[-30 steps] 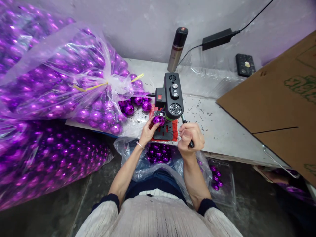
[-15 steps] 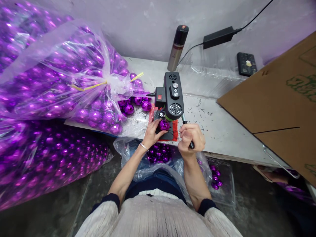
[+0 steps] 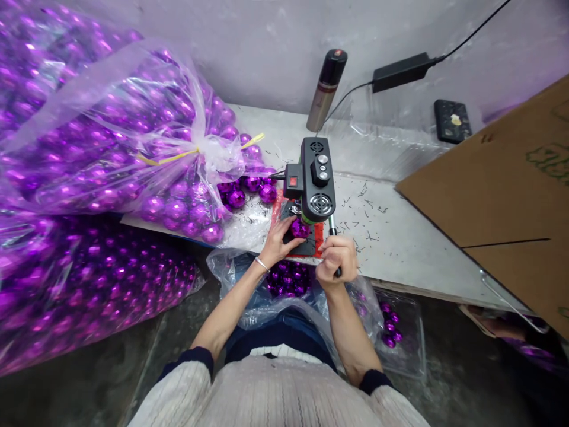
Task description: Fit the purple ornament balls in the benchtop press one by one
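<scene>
A shiny purple faceted ball (image 3: pixel 300 228) sits under the head of a small black bench press machine (image 3: pixel 317 178). My left hand (image 3: pixel 280 242) has its thumb and fingers closed around the ball's near-left side. The machine's lever handle (image 3: pixel 333 228), a metal rod with a black grip, is wrapped by my right hand (image 3: pixel 338 260). Beneath the machine lies a black base plate (image 3: pixel 304 248) on a red sheet (image 3: pixel 319 234). The contact point between machine head and ball is partly hidden from above.
Large clear bags of purple balls (image 3: pixel 111 136) fill the left. More balls (image 3: pixel 288 279) lie in plastic at my lap. A spray can (image 3: pixel 326 89), power adapter (image 3: pixel 400 72) and black phone (image 3: pixel 452 121) stand behind. A cardboard box (image 3: pixel 498 201) bounds the right. Dark shavings litter the table (image 3: pixel 377 237).
My right hand and the lever handle have shifted slightly leftward and toward me relative to the machine. My left hand stays on the ball. The whole view has moved a little.
</scene>
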Tool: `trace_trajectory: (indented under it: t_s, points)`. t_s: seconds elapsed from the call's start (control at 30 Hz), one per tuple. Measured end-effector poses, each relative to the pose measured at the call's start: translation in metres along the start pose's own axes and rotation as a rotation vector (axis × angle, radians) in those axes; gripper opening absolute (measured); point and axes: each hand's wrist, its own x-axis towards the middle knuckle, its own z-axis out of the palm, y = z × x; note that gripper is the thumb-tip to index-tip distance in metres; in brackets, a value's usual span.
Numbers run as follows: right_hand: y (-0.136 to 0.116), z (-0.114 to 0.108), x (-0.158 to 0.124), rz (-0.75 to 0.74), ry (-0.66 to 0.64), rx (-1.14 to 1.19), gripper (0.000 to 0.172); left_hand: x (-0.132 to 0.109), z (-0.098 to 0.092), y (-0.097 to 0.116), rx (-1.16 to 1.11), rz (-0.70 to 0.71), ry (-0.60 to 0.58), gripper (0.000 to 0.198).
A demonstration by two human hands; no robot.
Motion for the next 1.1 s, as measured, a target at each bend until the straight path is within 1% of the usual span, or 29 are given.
trace_trajectory:
  t_s: [0.13,0.3,0.4,0.53,0.63,0.67,0.73,0.8,0.87,0.9,0.97,1.0,1.03,1.07,1.1]
  points:
    - [0.009,0.007,-0.015,-0.03,0.055,0.013,0.03,-0.001,0.0,0.0,-0.004,0.006,0.009,0.071]
    - [0.015,0.012,-0.026,0.007,0.097,0.049,0.031,-0.001,0.001,0.001,-0.004,-0.01,0.008,0.069]
    - [0.02,0.013,-0.034,0.017,0.095,0.073,0.031,-0.001,0.002,0.001,-0.011,-0.018,0.005,0.069]
    - [0.023,0.015,-0.038,-0.021,0.033,0.078,0.03,0.0,0.002,0.0,-0.021,-0.005,0.012,0.067]
    - [0.015,0.014,-0.027,0.026,0.073,0.089,0.032,0.002,0.002,-0.001,-0.034,0.029,0.018,0.067]
    - [0.01,0.012,-0.02,0.054,0.098,0.087,0.033,0.002,0.002,-0.001,-0.038,0.044,0.022,0.067]
    - [0.001,0.008,-0.002,0.098,0.102,0.044,0.033,-0.001,0.001,0.001,-0.035,0.075,0.035,0.067]
    - [-0.008,0.003,0.016,0.141,0.081,-0.006,0.033,-0.011,0.0,0.005,-0.007,0.111,0.048,0.065]
    - [-0.013,-0.001,0.027,0.154,0.06,-0.016,0.035,-0.027,-0.002,0.012,0.036,0.165,0.042,0.065]
    - [-0.014,-0.002,0.029,0.15,0.05,-0.013,0.035,-0.036,-0.005,0.015,0.053,0.201,0.031,0.07]
    - [-0.014,-0.003,0.029,0.137,0.036,-0.007,0.035,-0.051,-0.012,0.02,0.07,0.27,0.005,0.095]
    - [-0.013,-0.003,0.026,0.131,0.029,-0.007,0.035,-0.054,-0.017,0.021,0.075,0.284,-0.003,0.108]
    - [-0.012,-0.003,0.024,0.127,0.023,-0.008,0.034,-0.054,-0.022,0.021,0.084,0.274,0.001,0.116]
    - [-0.012,-0.003,0.021,0.124,0.02,-0.008,0.033,-0.049,-0.028,0.019,0.102,0.238,0.023,0.114]
    - [-0.011,-0.002,0.019,0.123,0.02,-0.006,0.033,-0.039,-0.034,0.016,0.129,0.181,0.065,0.104]
